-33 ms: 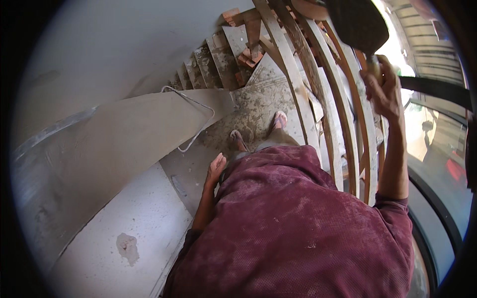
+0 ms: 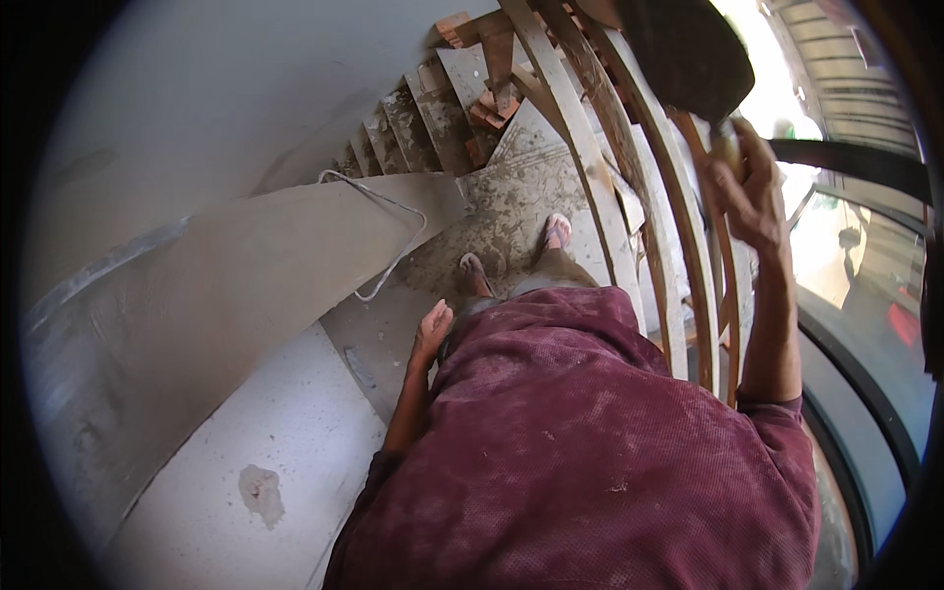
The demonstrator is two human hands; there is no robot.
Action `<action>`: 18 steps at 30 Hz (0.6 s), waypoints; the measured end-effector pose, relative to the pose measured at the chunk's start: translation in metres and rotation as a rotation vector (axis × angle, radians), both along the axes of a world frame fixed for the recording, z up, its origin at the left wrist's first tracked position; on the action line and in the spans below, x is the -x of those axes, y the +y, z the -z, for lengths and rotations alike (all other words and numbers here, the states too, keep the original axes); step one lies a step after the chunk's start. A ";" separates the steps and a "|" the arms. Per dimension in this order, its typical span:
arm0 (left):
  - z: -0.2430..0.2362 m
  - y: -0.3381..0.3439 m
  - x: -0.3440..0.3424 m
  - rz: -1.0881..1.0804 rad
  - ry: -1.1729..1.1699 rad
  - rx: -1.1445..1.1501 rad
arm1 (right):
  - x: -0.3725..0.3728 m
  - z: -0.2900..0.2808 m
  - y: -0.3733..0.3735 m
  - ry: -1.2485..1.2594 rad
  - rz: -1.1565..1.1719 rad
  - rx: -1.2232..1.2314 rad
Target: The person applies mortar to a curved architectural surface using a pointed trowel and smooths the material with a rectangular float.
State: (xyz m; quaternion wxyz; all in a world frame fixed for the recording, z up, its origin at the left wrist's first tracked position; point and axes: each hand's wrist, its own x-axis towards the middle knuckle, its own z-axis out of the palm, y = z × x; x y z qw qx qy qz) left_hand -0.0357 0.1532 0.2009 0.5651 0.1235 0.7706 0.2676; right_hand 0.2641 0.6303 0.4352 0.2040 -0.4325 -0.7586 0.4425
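My right hand (image 2: 745, 187) is raised at the upper right, wrapped round the pale handle (image 2: 726, 149) of a dark, flat-bladed tool (image 2: 693, 54) that looks like a trowel. The blade is held up over several long wooden beams (image 2: 610, 216), which curve in the fisheye view. My left hand (image 2: 433, 324) hangs low beside my leg, fingers loosely curled together, with nothing visible in them. Left of it runs a smooth grey plastered ledge (image 2: 246, 275) with a looped pale cord (image 2: 418, 246) on it.
Dusty steps (image 2: 403, 128) run along the grey wall (image 2: 197, 118), with red bricks (image 2: 492, 110) at their right. My sandalled feet stand on a stained landing (image 2: 501, 197). A white board (image 2: 246, 413) lies lower left. A dark rail (image 2: 855, 167) and glass panel (image 2: 865, 295) are at the right.
My right hand and the tool have shifted slightly leftward. My left hand and body are nearly unchanged.
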 end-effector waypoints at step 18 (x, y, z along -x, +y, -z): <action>0.115 -0.084 0.020 1.176 0.035 0.393 | 0.124 0.511 -0.324 -0.085 0.092 0.485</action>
